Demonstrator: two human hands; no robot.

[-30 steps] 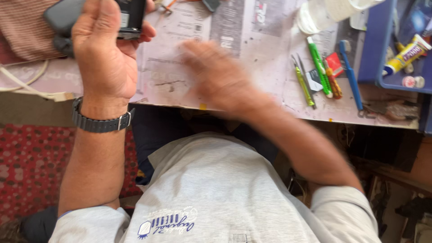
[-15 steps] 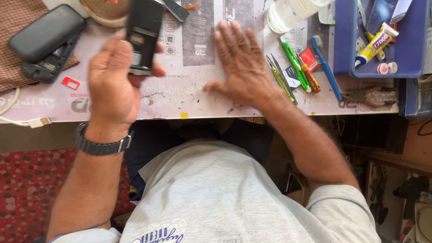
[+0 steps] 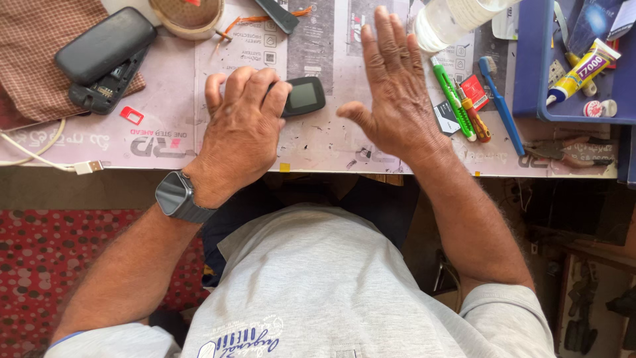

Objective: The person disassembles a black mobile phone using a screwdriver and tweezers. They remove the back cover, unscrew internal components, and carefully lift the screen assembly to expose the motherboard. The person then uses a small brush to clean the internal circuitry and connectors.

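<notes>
My left hand [image 3: 242, 129] lies palm down on the table, curled over one end of a small black phone [image 3: 303, 96] that rests flat with its little screen up. A dark wristwatch [image 3: 179, 197] sits on that wrist. My right hand [image 3: 394, 86] is flat and spread just to the right of the phone, fingers pointing away from me, holding nothing. Both rest on a pale printed paper sheet [image 3: 159, 136] covering the table.
At the far left another black phone [image 3: 106, 45] lies on its loose parts over a checked cloth, with a red card [image 3: 132, 115] and white cable [image 3: 40, 156] nearby. Right of my hand: green cutter [image 3: 452, 97], blue toothbrush [image 3: 501, 106], plastic bottle [image 3: 450, 20], blue tray [image 3: 530, 73] holding a tube.
My left hand has brought the phone down from the air and laid it flat on the table. My right hand stayed spread on the paper, shifting slightly.
</notes>
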